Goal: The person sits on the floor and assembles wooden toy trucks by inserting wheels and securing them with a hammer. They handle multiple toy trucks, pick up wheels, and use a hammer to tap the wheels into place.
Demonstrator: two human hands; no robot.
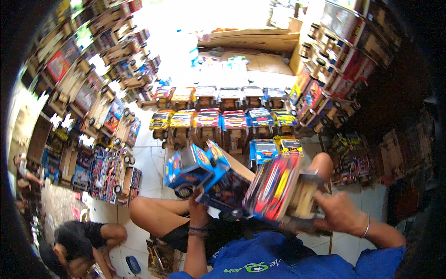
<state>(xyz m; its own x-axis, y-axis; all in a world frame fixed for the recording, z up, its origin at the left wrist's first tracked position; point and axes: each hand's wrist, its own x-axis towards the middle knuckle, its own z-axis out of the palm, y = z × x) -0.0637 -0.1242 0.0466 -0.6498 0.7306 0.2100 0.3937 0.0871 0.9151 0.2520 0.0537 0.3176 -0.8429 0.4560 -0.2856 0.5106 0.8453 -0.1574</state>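
A blue wooden toy truck (193,169) with black wheels and a long dark bed lies tilted over my lap. My left hand (199,211) is closed on it from below, behind the cab, with most fingers hidden. Against its right end is a second toy truck (274,186) with red, yellow and black stripes and bare wood, blurred by motion. My right hand (341,211) is at the wooden end of this red truck, a finger stretched along it and the others curled. Whether the two trucks touch is hard to make out.
Rows of colourful toy trucks (220,118) stand ahead on the tiled floor (148,172). Two more trucks (265,151) are just beyond my lap. Stacked trucks rise on the left (114,179) and right (334,86). Another person (83,246) bends down at lower left, near a blue sandal (133,264).
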